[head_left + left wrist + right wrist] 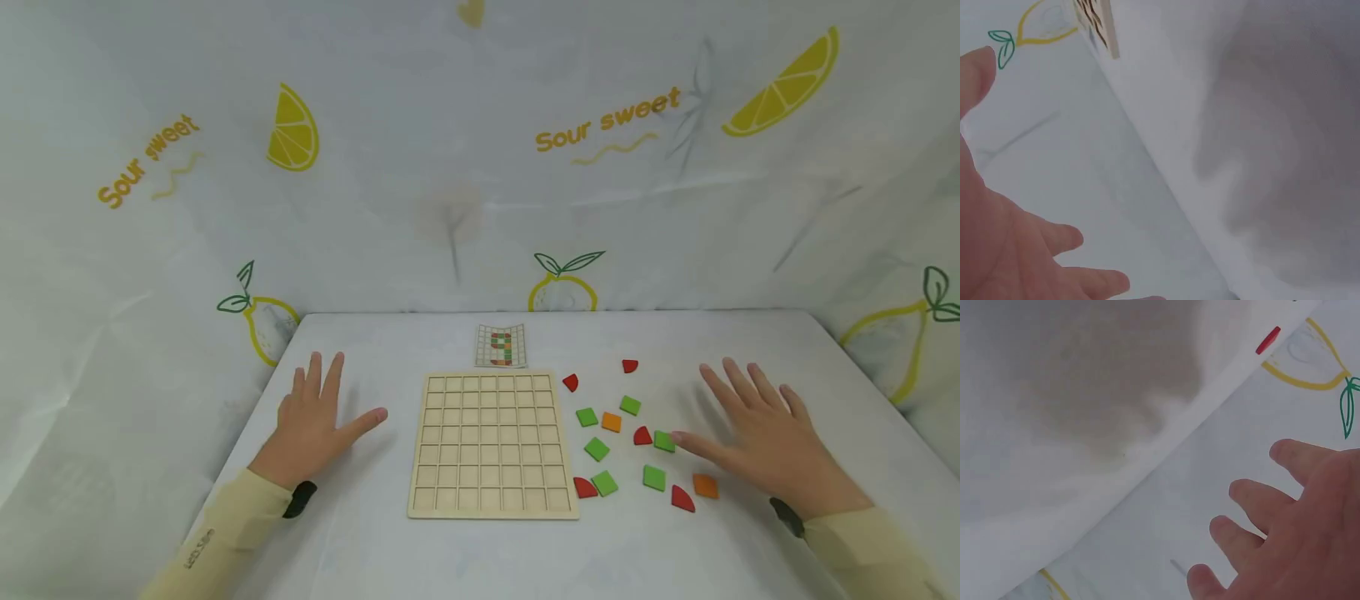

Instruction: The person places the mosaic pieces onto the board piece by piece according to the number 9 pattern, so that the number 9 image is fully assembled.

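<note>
My left hand (311, 425) is spread, fingers straight and holding nothing, to the left of a pale wooden grid board (491, 444). On the other side my right hand (761, 433) is spread too, also holding nothing. Its thumb overlaps the edge of a green square tile (663, 442) in the head view; I cannot tell whether they touch. Between board and right hand lie several green squares, an orange square (611, 422), another orange square (705, 486) and several red quarter-circle pieces, one red piece (682, 498) nearest the front. Both wrist views show the spread fingers and shadows on the white surface.
Behind the board stands a small pattern card (501, 346) with a coloured figure on a grid. The white table (360, 542) ends at a white cloth backdrop (420, 167) printed with lemons and words. A red piece (1268, 340) shows near the top of the right wrist view.
</note>
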### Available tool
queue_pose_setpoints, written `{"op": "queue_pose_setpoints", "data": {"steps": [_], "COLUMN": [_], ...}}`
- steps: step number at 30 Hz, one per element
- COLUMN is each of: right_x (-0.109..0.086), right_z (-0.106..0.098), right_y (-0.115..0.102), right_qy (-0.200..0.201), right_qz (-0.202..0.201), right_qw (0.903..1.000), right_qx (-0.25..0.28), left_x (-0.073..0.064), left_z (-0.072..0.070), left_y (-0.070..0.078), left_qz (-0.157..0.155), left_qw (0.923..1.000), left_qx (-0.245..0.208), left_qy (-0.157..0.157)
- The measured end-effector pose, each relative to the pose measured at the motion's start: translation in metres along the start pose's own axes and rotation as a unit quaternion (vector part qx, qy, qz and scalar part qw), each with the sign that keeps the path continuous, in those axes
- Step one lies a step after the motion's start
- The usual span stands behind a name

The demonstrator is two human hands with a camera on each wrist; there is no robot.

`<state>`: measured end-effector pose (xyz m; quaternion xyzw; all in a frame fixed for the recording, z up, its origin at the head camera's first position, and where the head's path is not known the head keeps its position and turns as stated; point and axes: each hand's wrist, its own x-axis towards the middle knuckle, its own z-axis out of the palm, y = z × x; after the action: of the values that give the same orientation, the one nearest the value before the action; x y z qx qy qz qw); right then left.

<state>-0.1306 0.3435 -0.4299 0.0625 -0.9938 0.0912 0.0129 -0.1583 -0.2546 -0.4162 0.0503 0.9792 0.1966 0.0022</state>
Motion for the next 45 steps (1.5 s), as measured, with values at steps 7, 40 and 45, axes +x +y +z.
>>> {"op": "queue_pose_setpoints", "data": {"steps": [7,40,45], "right_x": [0.011,0.027,0.03], "right_z": [0.002,0.013,0.012], "right_y": [-0.031,-0.068,-0.073], "right_qy": [-0.005,-0.038,-0.047], "right_qz": [-0.073,-0.129,-0.126], "right_qw": [0.9973,0.9908,0.9907], "right_qx": [0.005,-0.016,-0.019], "left_x": [0.01,0.045,0.044], "left_z": [0.011,0.05,0.048], "left_y": [0.033,0.071,0.071], "left_qz": [-0.004,-0.102,-0.095], "left_qw": [0.9976,0.9723,0.973], "left_qx": [-0.068,-0.198,-0.191], "left_qy": [-0.008,-0.07,-0.088]}}
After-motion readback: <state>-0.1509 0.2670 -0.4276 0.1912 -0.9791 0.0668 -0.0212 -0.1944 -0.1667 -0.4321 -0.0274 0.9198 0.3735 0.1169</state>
